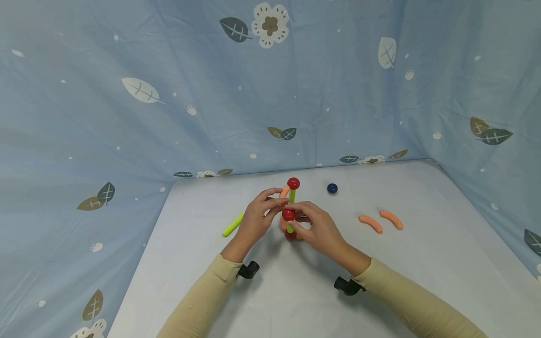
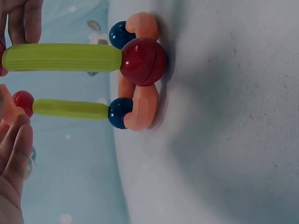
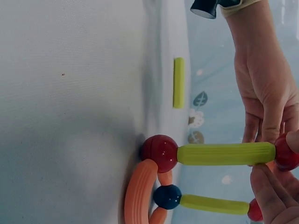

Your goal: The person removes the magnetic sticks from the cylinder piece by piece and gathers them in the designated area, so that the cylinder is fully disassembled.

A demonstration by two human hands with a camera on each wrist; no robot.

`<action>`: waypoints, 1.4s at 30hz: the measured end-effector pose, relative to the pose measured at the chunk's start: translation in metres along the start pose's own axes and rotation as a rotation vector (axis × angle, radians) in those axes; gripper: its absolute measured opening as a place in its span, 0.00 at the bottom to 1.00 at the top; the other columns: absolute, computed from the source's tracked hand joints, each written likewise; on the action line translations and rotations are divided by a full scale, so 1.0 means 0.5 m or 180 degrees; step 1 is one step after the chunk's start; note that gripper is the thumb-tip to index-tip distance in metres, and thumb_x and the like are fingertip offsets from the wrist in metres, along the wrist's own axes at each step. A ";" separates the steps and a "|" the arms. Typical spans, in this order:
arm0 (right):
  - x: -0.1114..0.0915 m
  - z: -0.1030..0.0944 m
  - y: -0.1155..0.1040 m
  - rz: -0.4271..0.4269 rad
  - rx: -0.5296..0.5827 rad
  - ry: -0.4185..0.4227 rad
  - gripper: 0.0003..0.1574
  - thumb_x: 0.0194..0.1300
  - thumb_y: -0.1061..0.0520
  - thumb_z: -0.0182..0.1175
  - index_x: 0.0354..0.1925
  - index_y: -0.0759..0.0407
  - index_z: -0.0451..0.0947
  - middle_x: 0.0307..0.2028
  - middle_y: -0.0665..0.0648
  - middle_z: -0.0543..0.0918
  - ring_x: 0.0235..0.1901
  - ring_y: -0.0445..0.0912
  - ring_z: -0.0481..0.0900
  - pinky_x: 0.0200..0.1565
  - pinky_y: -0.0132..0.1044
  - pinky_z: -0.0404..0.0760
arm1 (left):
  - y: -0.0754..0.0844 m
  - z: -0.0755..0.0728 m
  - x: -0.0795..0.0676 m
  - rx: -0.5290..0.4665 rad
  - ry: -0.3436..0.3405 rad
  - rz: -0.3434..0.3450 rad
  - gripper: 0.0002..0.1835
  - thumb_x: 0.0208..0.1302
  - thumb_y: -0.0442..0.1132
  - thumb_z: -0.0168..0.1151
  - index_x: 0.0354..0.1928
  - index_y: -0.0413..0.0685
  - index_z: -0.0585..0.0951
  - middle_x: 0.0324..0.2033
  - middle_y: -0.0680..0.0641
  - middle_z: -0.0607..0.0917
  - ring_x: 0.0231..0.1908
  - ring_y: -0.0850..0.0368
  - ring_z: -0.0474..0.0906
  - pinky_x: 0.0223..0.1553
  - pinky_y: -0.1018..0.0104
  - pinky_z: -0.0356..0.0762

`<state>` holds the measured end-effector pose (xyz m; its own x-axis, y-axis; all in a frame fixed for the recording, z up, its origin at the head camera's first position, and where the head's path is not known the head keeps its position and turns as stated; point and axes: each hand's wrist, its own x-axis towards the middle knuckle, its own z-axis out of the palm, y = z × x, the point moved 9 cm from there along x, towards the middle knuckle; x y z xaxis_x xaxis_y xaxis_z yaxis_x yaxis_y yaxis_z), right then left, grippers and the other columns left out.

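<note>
A toy frame of balls and rods stands on the table. Its base joins orange curved rods with a red ball and blue balls. Two green straight rods rise from it, each topped by a red ball. Fingers and thumb of my right hand pinch the nearer top red ball. On the other side, my left hand holds an orange curved rod close by the tops of the uprights. Fingers partly hide that rod. The farther top red ball shows behind the hands.
Left of the frame a loose green rod lies on the white table. Two loose orange curved rods lie to the right. A dark blue ball sits at the back. Patterned blue cloth hangs behind the table.
</note>
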<state>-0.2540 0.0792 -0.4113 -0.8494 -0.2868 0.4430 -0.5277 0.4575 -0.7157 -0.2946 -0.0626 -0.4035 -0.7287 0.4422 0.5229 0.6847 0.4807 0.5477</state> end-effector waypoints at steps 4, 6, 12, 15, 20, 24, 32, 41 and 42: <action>-0.001 0.000 0.001 0.0014 0.0053 -0.0012 0.26 0.65 0.61 0.71 0.60 0.57 0.79 0.53 0.53 0.82 0.50 0.46 0.84 0.50 0.37 0.85 | -0.002 0.002 -0.004 -0.0001 -0.0032 -0.0053 0.18 0.63 0.30 0.71 0.54 0.52 0.88 0.63 0.50 0.78 0.48 0.57 0.84 0.50 0.63 0.83; -0.001 0.000 0.003 0.0034 0.0065 -0.0021 0.26 0.65 0.61 0.70 0.60 0.57 0.78 0.53 0.54 0.82 0.50 0.46 0.84 0.50 0.37 0.85 | -0.003 0.002 -0.006 0.0005 -0.0027 -0.0078 0.18 0.63 0.30 0.71 0.55 0.52 0.88 0.63 0.50 0.78 0.47 0.56 0.84 0.48 0.64 0.84; 0.001 -0.001 0.007 0.0071 0.0024 0.0000 0.26 0.65 0.61 0.70 0.61 0.56 0.78 0.53 0.53 0.82 0.50 0.45 0.84 0.50 0.38 0.85 | -0.009 0.003 -0.011 0.0005 0.0024 -0.0079 0.18 0.64 0.32 0.71 0.55 0.49 0.87 0.63 0.46 0.78 0.46 0.52 0.84 0.45 0.61 0.85; 0.003 -0.002 0.007 0.0050 0.0042 0.0007 0.26 0.65 0.61 0.71 0.60 0.56 0.78 0.53 0.53 0.82 0.49 0.46 0.85 0.50 0.41 0.85 | -0.010 0.002 -0.013 -0.0028 0.0050 -0.0072 0.17 0.64 0.32 0.71 0.55 0.47 0.87 0.63 0.45 0.78 0.45 0.50 0.84 0.44 0.57 0.85; 0.007 0.000 0.009 0.0049 0.0107 -0.0014 0.26 0.66 0.61 0.70 0.60 0.55 0.78 0.52 0.54 0.81 0.49 0.48 0.85 0.49 0.43 0.86 | -0.014 0.003 -0.015 -0.0027 0.0035 -0.0102 0.16 0.65 0.33 0.70 0.55 0.46 0.86 0.63 0.46 0.78 0.45 0.49 0.85 0.46 0.60 0.85; 0.011 0.001 0.013 0.0093 0.0092 -0.0024 0.26 0.65 0.61 0.70 0.60 0.54 0.78 0.53 0.55 0.81 0.49 0.49 0.85 0.49 0.45 0.86 | -0.021 0.009 -0.020 0.0023 -0.0032 -0.0181 0.16 0.66 0.34 0.70 0.56 0.47 0.86 0.62 0.48 0.79 0.46 0.53 0.85 0.47 0.65 0.84; 0.015 0.000 0.007 0.0055 0.0137 -0.0041 0.25 0.67 0.61 0.69 0.61 0.55 0.78 0.53 0.55 0.81 0.49 0.51 0.85 0.49 0.44 0.86 | -0.040 0.028 -0.039 -0.0124 -0.0224 -0.0403 0.17 0.69 0.36 0.68 0.58 0.45 0.83 0.59 0.48 0.81 0.49 0.54 0.84 0.49 0.65 0.84; 0.019 -0.001 0.008 0.0047 0.0112 -0.0037 0.26 0.67 0.59 0.69 0.62 0.54 0.78 0.53 0.54 0.82 0.48 0.51 0.85 0.49 0.40 0.86 | -0.062 0.060 -0.065 -0.0428 -0.0372 -0.0622 0.16 0.69 0.39 0.69 0.57 0.50 0.83 0.54 0.51 0.84 0.50 0.55 0.84 0.51 0.65 0.83; 0.019 0.000 0.009 0.0064 0.0117 -0.0043 0.26 0.67 0.59 0.69 0.62 0.54 0.78 0.52 0.54 0.82 0.49 0.51 0.85 0.49 0.40 0.86 | -0.064 0.064 -0.068 -0.0461 -0.0365 -0.0646 0.16 0.68 0.39 0.69 0.57 0.50 0.83 0.53 0.51 0.85 0.50 0.55 0.84 0.51 0.65 0.83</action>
<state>-0.2646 0.0787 -0.4101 -0.8596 -0.2893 0.4211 -0.5098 0.4323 -0.7438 -0.2921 -0.0688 -0.4594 -0.8418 0.4346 0.3202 0.5128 0.4586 0.7258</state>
